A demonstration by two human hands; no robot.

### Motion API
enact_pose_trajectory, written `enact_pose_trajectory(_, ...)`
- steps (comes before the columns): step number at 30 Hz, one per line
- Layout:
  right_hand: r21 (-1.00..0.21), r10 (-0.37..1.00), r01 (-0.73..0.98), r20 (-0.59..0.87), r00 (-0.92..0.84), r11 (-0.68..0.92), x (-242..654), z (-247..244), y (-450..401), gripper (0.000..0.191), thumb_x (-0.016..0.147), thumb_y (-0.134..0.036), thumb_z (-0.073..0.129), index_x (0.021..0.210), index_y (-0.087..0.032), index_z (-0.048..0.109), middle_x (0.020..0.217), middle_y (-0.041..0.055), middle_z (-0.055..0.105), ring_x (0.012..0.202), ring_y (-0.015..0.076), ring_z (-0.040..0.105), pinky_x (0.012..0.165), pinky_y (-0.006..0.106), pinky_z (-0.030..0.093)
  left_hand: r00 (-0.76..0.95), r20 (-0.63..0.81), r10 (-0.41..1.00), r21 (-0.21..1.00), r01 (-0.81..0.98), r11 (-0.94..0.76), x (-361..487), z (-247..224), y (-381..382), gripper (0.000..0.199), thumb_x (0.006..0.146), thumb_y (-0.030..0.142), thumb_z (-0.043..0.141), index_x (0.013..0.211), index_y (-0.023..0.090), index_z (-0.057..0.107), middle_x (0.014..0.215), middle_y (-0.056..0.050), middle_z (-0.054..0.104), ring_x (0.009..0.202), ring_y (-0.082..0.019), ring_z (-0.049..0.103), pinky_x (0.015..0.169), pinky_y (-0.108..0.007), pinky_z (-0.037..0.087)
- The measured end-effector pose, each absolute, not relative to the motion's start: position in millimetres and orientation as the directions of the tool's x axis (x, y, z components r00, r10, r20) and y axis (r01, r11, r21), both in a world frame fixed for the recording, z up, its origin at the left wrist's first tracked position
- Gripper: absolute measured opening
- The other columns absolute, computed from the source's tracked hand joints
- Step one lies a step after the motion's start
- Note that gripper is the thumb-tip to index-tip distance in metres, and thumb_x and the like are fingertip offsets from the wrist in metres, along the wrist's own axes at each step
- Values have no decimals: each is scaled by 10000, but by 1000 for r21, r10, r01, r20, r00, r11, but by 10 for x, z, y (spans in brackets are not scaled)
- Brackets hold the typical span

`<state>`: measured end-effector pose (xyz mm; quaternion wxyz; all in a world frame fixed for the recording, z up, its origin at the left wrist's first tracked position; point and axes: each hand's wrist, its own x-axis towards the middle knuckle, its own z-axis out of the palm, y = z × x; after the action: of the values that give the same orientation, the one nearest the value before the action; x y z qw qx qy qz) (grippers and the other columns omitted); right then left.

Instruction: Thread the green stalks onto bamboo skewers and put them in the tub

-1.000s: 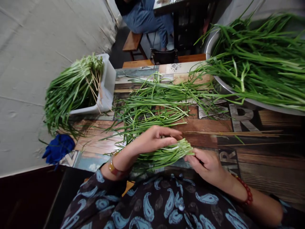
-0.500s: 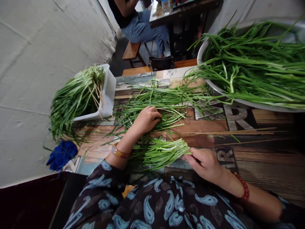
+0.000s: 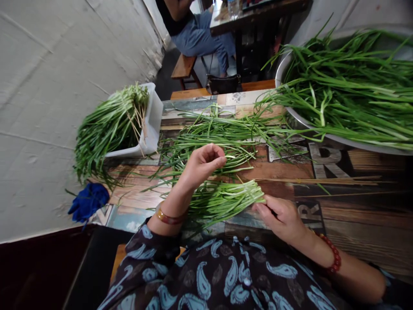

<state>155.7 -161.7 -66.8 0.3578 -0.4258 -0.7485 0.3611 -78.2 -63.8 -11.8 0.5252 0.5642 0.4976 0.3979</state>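
A bunch of green stalks (image 3: 226,200) lies on the patterned table, its pale cut ends turned right. My right hand (image 3: 280,215) pinches those ends at the bunch's right tip. Over the loose stalks (image 3: 222,133) behind the bunch, my left hand (image 3: 204,163) is raised with thumb and fingertips together; whatever it may hold is too small to tell. Thin wooden sticks (image 3: 309,181) lie to the right of the bunch.
At the left a white plastic bin (image 3: 151,125) holds skewered greens. A large metal basin (image 3: 300,122) heaped with long greens stands back right. Blue gloves (image 3: 88,202) lie at the left edge. A seated person (image 3: 200,36) is beyond the table.
My left hand has lifted off the loose stalks and moved slightly right, its thumb now showing. The whole view has shifted a little; my right hand still pinches the bunch's end.
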Motion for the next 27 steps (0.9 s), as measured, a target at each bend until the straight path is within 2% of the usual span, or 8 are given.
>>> enact_pose_trajectory(4, -851, 909, 382, 226, -351, 360, 1547, -643, -1591, 274, 942, -226, 463, 733, -200, 636, 565, -5, 622, 494, 113, 568, 521, 226, 415, 188, -159, 969, 986, 88, 144, -623, -219, -750, 289, 735, 366, 767, 872, 123, 690, 656, 19, 574, 550, -59, 467, 519, -177, 375)
enact_pose_trajectory(8, -858, 917, 383, 216, -336, 342, 1537, -618, -1555, 254, 936, -207, 467, 759, -194, 649, 511, -29, 561, 452, 104, 524, 500, 219, 402, 212, -213, 954, 975, 104, 195, -573, -247, -795, 261, 761, 362, 737, 871, 126, 725, 681, 5, 619, 550, -56, 467, 516, -174, 372)
enact_pose_trajectory(16, -877, 948, 430, 80, -308, 214, 1545, -611, -1534, 258, 939, -265, 457, 790, -216, 662, 461, -41, 497, 430, 118, 485, 493, 237, 412, 268, -217, 939, 975, 113, 193, -563, -251, -827, 220, 771, 330, 724, 798, 113, 741, 654, -15, 642, 540, -62, 472, 511, -179, 365)
enact_pose_trajectory(20, -893, 955, 422, 30, -294, 158, 1546, -634, -1542, 242, 945, -271, 459, 807, -217, 651, 461, -39, 488, 447, 127, 498, 477, 237, 403, 260, -223, 940, 973, 124, 196, -577, -253, -832, 239, 775, 340, 707, 838, 113, 749, 640, -7, 630, 529, -61, 460, 501, -180, 354)
enact_pose_trajectory(27, -894, 956, 418, 37, -291, 162, 1549, -642, -1543, 229, 945, -256, 467, 805, -213, 642, 460, -43, 472, 435, 120, 478, 460, 234, 384, 264, -242, 933, 968, 130, 215, -598, -291, -834, 271, 802, 369, 677, 836, 106, 734, 625, -5, 615, 522, -59, 469, 495, -174, 366)
